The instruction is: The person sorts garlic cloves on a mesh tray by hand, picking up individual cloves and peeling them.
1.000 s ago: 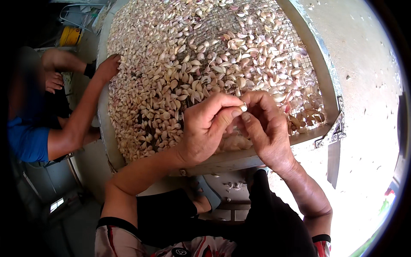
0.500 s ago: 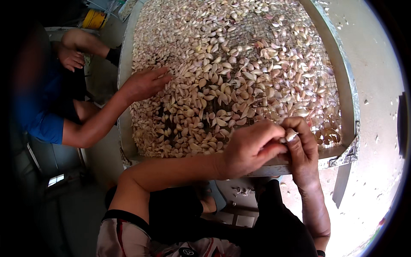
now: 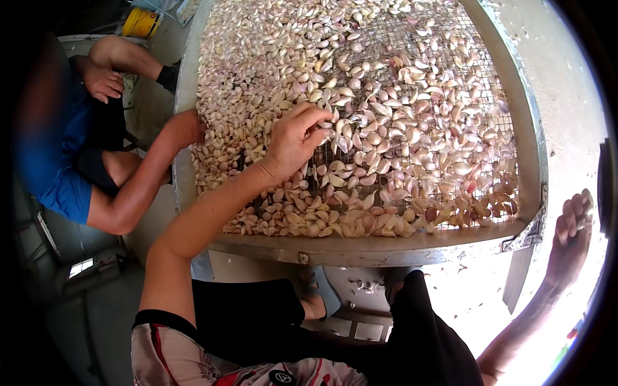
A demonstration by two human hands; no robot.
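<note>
A spread of garlic cloves (image 3: 412,135) covers a wire-mesh tray (image 3: 380,243) with a raised rim. My left hand (image 3: 295,143) is over the middle of the cloves, with thumb and forefinger pinched on a garlic clove that is mostly hidden by the fingertips. Off to the right, beyond the tray's rim, I hold my right hand (image 3: 571,224) above the pale floor. Its fingers are curled in, and whatever they may hold is hidden.
Across the left rim, a person in a blue shirt (image 3: 51,174) sits with one hand (image 3: 188,127) at the tray's edge. A yellow bucket (image 3: 141,23) stands at the far left. Loose bits lie on the floor (image 3: 560,103) to the right.
My hands were together around a garlic clove at the near right; the left has moved left and away onto the cloves, the right out past the rim. The other person's hand has drawn back left.
</note>
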